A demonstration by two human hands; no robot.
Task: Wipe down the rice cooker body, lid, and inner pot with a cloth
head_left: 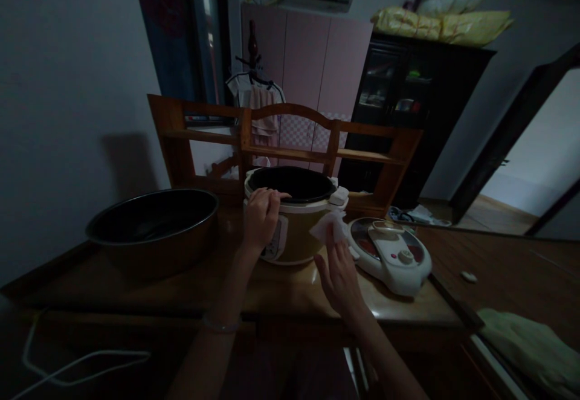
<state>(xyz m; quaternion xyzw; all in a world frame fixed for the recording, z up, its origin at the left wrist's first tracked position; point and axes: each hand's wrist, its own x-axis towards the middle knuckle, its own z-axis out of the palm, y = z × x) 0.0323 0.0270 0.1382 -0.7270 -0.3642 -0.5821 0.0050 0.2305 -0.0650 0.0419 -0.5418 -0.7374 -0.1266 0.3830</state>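
An electric pressure cooker (pixel 302 237) with a cream rim and a dark interior stands uncovered on the wooden desk. My left hand (pixel 264 214) rests at its front left rim, fingers bent over the edge above the control panel (pixel 275 240). With my right hand (pixel 338 270) I hold a white tissue (pixel 325 228) against the cooker's front right side; the fingers are fairly straight behind it. Just right of that hand lies the cooker's detached lid (pixel 392 255), with a handle and a round knob on top.
At the left of the desk (pixel 272 294) sits a large dark pot (pixel 154 225). A wooden shelf rack (pixel 290 110) rises behind the cooker. On the lower brown surface at right are a small white object (pixel 468 277) and a pale green cloth (pixel 528 342). A white cable (pixel 90 358) hangs lower left.
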